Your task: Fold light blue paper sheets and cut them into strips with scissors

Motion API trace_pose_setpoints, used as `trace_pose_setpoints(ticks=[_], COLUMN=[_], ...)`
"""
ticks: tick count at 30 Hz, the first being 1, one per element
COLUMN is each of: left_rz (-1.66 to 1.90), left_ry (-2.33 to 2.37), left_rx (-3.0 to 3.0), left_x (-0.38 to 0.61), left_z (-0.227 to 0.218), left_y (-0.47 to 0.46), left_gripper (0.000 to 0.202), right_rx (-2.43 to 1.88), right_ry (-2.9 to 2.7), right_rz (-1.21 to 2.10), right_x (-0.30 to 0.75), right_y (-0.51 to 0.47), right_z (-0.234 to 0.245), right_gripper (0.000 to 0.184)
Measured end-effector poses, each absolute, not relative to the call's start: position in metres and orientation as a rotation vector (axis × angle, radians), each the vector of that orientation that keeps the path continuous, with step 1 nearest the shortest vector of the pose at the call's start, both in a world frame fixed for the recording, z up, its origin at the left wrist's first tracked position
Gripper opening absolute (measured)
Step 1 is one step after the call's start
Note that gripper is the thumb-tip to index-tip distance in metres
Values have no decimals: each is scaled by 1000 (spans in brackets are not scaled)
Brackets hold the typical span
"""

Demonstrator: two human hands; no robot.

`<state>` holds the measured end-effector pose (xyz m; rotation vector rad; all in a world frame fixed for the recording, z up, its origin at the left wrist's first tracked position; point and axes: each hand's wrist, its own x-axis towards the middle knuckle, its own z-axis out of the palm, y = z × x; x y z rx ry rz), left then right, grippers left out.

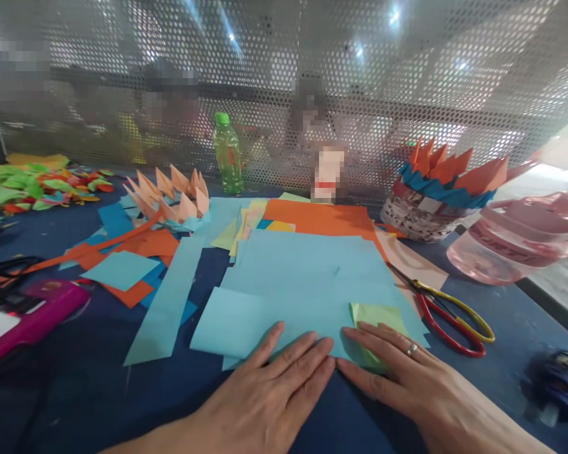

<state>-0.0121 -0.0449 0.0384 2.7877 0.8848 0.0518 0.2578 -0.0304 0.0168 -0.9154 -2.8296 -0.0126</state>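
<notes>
My left hand (269,384) lies flat, fingers stretched out, on the near edge of a light blue paper sheet (307,277) on the dark blue table (89,391). My right hand (397,372), a ring on one finger, lies flat beside it, fingers resting on a small pale green paper square (376,315) on top of the blue sheet. The fingertips of both hands almost meet. Neither hand grips anything.
Red and yellow scissors (449,315) lie right of the papers. Orange paper (322,217), a paper crown (170,192), a green bottle (228,154), a basket of folded pieces (435,189), a pink bottle (515,239) and a pink tool (33,315) surround them. A perforated screen stands behind.
</notes>
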Motion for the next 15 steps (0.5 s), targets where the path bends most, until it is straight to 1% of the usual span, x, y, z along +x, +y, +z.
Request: trace_pose_setpoints(ticks=[4, 8, 11, 13, 15], left_rz=[-58, -163, -211, -228, -237], left_ry=[917, 945, 992, 1021, 1045], left_rx=[2738, 2666, 2629, 2620, 2606], left_x=[-10, -8, -9, -10, -12], left_z=[31, 21, 19, 20, 23], left_y=[-42, -39, -39, -41, -43], left_gripper=[60, 66, 70, 73, 76], right_rx=[-899, -867, -806, -857, -802], right_ry=[-2786, -2784, -2785, -2771, -2802], right_rz=[11, -49, -128, -129, -112], right_x=[259, 261, 265, 268, 272], right_y=[-27, -25, -24, -21, -17], right_z=[13, 8, -2, -9, -15], right_gripper=[75, 71, 68, 65, 62])
